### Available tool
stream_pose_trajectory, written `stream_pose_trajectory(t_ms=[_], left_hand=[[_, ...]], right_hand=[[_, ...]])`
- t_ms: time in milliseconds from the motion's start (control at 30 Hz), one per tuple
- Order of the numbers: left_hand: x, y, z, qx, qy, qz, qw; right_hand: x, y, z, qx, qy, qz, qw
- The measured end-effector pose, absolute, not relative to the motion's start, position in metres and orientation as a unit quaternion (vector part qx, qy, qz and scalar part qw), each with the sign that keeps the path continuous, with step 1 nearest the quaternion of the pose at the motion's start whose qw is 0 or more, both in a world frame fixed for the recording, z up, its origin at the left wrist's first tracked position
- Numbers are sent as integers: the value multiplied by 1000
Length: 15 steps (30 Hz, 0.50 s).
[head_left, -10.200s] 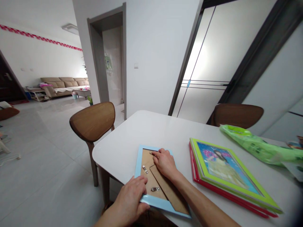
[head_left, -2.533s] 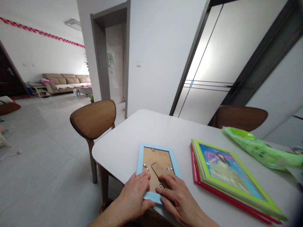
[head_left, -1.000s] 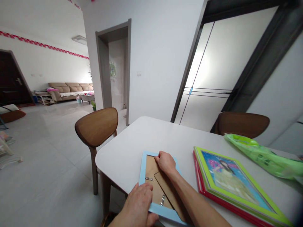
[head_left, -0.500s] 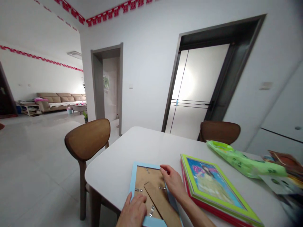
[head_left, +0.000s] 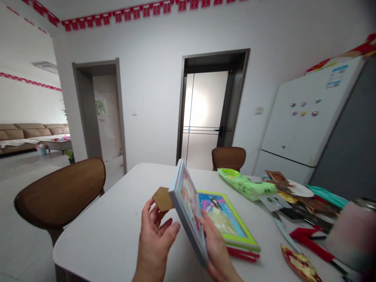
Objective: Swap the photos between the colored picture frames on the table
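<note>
My right hand grips the light-blue picture frame by its side. The frame stands tilted on edge above the white table, its picture side facing right. From its back juts a brown cardboard stand. My left hand is beside the back of the frame, fingers curled and apart from the thumb. Its index fingertip is at the outer edge of the stand; whether it presses on it I cannot tell. Just right of the frame lies a stack of picture frames, a lime-green one on top and red below, partly hidden by my right hand.
A green plastic bag lies on the table behind the stack. To the right are a red-handled tool, a pinkish jar and assorted clutter. Brown chairs stand at the left and far side. A white fridge is beyond.
The light-blue frame has gone from lying face down to raised on edge, its stand swung out. My left hand has moved to the stand. The camera view has turned right.
</note>
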State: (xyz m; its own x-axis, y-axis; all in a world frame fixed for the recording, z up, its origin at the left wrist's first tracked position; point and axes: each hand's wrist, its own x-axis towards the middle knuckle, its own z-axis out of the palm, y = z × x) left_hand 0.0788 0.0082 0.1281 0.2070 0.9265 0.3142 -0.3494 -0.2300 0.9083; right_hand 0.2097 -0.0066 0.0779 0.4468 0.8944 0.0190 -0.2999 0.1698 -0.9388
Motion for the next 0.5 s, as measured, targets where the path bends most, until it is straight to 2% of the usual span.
stream_pose_trajectory(t_ms=[67, 167, 267, 500], left_hand=[[88, 16, 136, 521, 254, 545, 605], [114, 27, 127, 532, 244, 480, 653], [149, 34, 99, 577, 283, 435, 630], [185, 45, 57, 638, 341, 404, 560]], right_hand=[[258, -13, 92, -577, -279, 367, 674], [320, -16, 102, -667, -330, 313, 590], [362, -15, 98, -731, -343, 249, 535], [398, -9, 69, -775, -325, 202, 502]])
